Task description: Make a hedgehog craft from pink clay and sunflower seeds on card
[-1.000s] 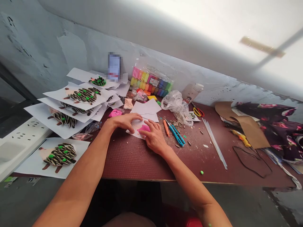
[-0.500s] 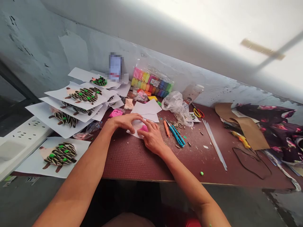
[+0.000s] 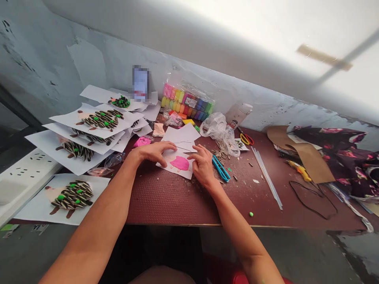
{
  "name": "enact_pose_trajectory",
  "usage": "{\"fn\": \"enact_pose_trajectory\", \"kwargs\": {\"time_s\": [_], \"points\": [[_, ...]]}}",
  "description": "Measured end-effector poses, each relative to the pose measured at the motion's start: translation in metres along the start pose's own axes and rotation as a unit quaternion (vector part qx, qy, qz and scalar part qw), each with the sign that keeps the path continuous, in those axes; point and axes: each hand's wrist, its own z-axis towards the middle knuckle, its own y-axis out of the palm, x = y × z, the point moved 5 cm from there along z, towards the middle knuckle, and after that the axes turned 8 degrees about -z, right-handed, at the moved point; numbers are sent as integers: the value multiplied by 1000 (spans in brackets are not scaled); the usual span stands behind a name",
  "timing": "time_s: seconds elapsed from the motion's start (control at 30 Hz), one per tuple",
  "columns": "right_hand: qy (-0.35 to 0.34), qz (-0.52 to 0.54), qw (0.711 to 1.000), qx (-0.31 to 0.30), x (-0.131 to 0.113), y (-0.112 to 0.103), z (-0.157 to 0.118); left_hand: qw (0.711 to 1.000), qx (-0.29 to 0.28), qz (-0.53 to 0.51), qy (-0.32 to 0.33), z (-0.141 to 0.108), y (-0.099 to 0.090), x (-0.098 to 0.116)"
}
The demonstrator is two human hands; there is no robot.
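Observation:
A white paper sheet [image 3: 174,172] lies on the dark red tabletop [image 3: 166,205], bearing a flat pink clay patch [image 3: 179,163] and thin drawn legs. My left hand [image 3: 154,152] rests flat with its fingertips near the sheet's top edge, holding nothing. My right hand [image 3: 203,165] touches the sheet's right edge with its fingers apart, and the pink patch lies uncovered between my hands. Just right of it lies a blue-handled craft knife [image 3: 220,169], with loose sunflower seed shells [image 3: 219,154] above it.
Several paper sheets with seed-shell hedgehog pictures [image 3: 72,195] lie at the left. Behind stand a clay pack [image 3: 186,100] and plastic bag [image 3: 219,132]. Right are scissors [image 3: 246,139], glue sticks [image 3: 266,177], brown cardboard [image 3: 308,157] and floral fabric [image 3: 334,157].
My right hand has moved right, off the pink clay patch, and now covers the orange tool. The whole view has shifted slightly.

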Motion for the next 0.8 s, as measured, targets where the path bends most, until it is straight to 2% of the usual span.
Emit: {"fn": "enact_pose_trajectory", "kwargs": {"time_s": [0.07,0.27,0.47,0.53,0.67,0.8], "points": [[-11,-8,1000,-9,1,-1,-1,1000,1,4,3,-1,0,1],[-126,-17,992,-18,-15,0,-11,1000,-2,5,-12,-3,-1,3],[-161,-53,983,-67,-21,8,-14,1000,2,11,7,-3,-1,3],[-154,-46,985,-63,-19,9,-13,1000,1,10,7,-2,-1,3],[-78,-55,995,-29,-11,7,-11,1000,-6,8,-2,-2,-1,4],[-70,-93,991,-65,-10,10,-12,1000,0,9,-3,-2,-1,5]]}}
